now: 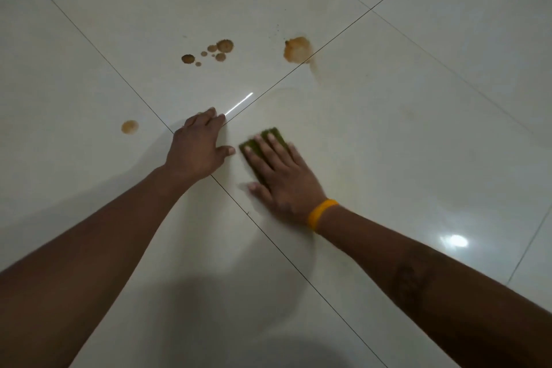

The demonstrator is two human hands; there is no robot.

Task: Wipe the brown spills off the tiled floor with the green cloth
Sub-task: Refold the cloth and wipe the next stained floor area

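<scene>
Bare forearms reach down to the glossy pale tiled floor [418,98], where the left hand [197,148] braces flat, fingers spread, while the right hand [280,176] presses the small green cloth [270,134] flat-fingered and should sweep firmly toward the brown spills [297,49] beyond.

The floor tiles [418,116] are seen as glossy and smooth, pale, with lamp glare mirrored in the glaze. The green cloth [270,136] looks matt and coarse (its weave is blurred). A smooth, rubbery yellow wristband [322,214] is worn. The brown spills [222,49] appear thin and wet-edged.
</scene>
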